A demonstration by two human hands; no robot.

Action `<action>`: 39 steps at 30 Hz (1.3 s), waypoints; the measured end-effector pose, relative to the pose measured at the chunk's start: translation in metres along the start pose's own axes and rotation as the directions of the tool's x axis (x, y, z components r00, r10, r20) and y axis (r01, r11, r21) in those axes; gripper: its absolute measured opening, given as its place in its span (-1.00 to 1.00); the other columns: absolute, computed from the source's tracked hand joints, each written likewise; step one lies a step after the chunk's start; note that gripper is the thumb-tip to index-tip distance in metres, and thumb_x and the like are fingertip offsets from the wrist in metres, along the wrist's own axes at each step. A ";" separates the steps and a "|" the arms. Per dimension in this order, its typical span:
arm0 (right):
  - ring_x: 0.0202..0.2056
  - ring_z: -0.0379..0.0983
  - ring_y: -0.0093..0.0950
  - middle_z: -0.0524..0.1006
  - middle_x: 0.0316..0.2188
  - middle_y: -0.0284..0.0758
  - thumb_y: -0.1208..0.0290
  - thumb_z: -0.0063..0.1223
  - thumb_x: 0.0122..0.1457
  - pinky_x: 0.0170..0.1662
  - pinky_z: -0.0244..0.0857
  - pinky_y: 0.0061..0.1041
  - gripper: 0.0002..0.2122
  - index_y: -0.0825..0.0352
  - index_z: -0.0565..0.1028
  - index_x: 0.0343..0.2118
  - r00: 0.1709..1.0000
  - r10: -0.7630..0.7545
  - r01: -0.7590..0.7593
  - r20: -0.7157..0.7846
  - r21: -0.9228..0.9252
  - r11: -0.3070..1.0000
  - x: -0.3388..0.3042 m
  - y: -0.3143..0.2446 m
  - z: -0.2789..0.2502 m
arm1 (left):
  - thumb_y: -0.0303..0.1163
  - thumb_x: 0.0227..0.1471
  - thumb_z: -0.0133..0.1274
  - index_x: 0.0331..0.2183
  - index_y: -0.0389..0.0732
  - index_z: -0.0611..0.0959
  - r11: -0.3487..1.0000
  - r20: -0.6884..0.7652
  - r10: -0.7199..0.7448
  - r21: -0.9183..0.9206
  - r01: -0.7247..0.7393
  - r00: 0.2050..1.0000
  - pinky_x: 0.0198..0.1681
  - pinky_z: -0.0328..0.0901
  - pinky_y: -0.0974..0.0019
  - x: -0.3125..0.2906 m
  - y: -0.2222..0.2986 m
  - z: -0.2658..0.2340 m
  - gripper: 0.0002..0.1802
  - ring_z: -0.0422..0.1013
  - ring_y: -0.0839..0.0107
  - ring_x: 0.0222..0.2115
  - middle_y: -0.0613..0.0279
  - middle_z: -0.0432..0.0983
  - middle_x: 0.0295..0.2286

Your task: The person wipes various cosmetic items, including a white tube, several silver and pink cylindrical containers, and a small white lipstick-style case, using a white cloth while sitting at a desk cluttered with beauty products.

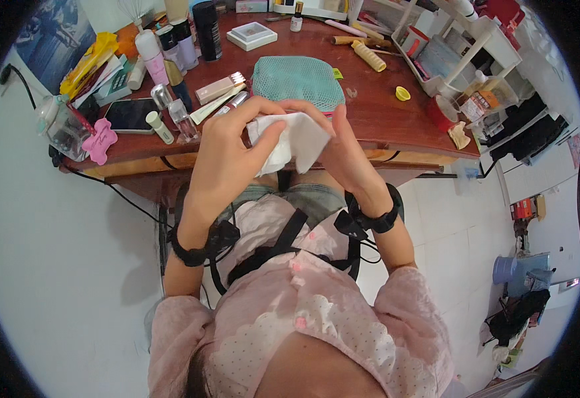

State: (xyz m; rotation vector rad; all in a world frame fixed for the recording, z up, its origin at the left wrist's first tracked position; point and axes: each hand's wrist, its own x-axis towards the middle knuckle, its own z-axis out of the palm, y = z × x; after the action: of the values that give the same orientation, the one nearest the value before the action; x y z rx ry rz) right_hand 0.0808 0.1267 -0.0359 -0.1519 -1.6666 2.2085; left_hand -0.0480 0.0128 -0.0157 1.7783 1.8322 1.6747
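Note:
A folded white tissue (294, 140) hangs between my hands above the desk's front edge. My left hand (237, 142) pinches its left part, thumb in front and fingers curled over the top. Something small and dark shows by the left palm; I cannot make it out. My right hand (350, 156) wraps its fingers around the tissue's upper right side from behind, its thumb sticking up. The tissue hides some fingertips. Just beyond the hands lies a teal mesh pouch (298, 81). A pale pink box (220, 87) and a silver-capped tube (232, 103) lie beside it.
The brown desk (376, 123) carries bottles (150, 53) and a dark phone (129, 115) on the left. A pink bow-shaped thing (99, 141) rests at its edge. Right are a yellow cap (403, 93), a tape roll (442, 112) and a white rack (466, 66).

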 end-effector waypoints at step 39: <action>-0.37 0.43 -0.15 0.34 -0.17 -0.19 0.61 -0.15 -0.06 -0.38 0.35 -0.26 -0.53 0.12 0.30 -0.01 0.935 -0.347 -0.137 -0.080 -0.980 -0.144 -0.003 0.010 -0.042 | -0.53 0.02 -0.15 0.10 -0.20 0.13 0.935 0.048 0.072 0.344 -0.084 0.996 -0.07 0.16 0.17 0.007 -0.043 0.040 -0.42 0.36 0.17 -0.22 0.00 0.35 -0.11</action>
State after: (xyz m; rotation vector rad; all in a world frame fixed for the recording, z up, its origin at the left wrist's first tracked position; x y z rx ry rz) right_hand 0.0938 0.1619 -0.0584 -0.6855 -2.5739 0.0786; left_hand -0.0504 0.0546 -0.0583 2.0179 2.1774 1.3992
